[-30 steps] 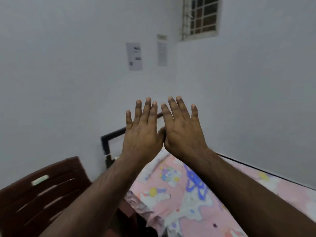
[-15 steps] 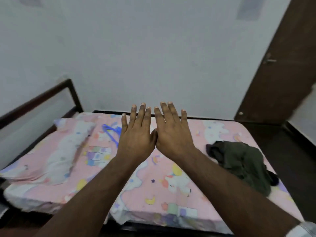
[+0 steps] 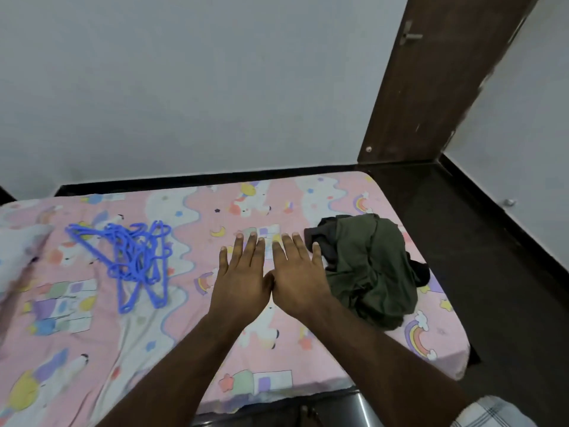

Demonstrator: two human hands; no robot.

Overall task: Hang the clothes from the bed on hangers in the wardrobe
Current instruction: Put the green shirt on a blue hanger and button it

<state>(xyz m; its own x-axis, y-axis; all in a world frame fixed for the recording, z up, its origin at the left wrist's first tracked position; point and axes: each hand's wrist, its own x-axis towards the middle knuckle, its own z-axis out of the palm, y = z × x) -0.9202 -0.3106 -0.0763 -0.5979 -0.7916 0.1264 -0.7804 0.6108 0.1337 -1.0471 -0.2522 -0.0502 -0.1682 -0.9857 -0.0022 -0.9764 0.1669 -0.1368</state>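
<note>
Head camera looks down on a bed with a pink cartoon-print sheet (image 3: 277, 349), and both hands are held out flat above it, backs up, thumbs touching at the middle. The left hand (image 3: 241, 280) and the right hand (image 3: 297, 278) hold nothing; the fingers (image 3: 251, 246) of each lie straight and close together, only slightly fanned.

The crumpled heap of dark olive-green clothes (image 3: 369, 269) lies on the sheet at about 3 o'clock from the hands, near the right edge of the bed. It is just beside the right hand, whose little finger almost reaches the cloth, so this hand is clearly the nearer one. The heap has no clear long axis, though it runs a little more from far to near than across.

The tangled bundle of blue plastic hangers (image 3: 138, 260) lies at about 9 o'clock, well apart from the left hand, with the hooks toward the far side.

I judge that nothing is hung yet, and that the coming move is a short reach of the right hand to 3 o'clock, while the left goes for a hanger. No wardrobe can be identified; a dark brown wooden door (image 3: 437, 81) stands at about 1 o'clock.
</note>
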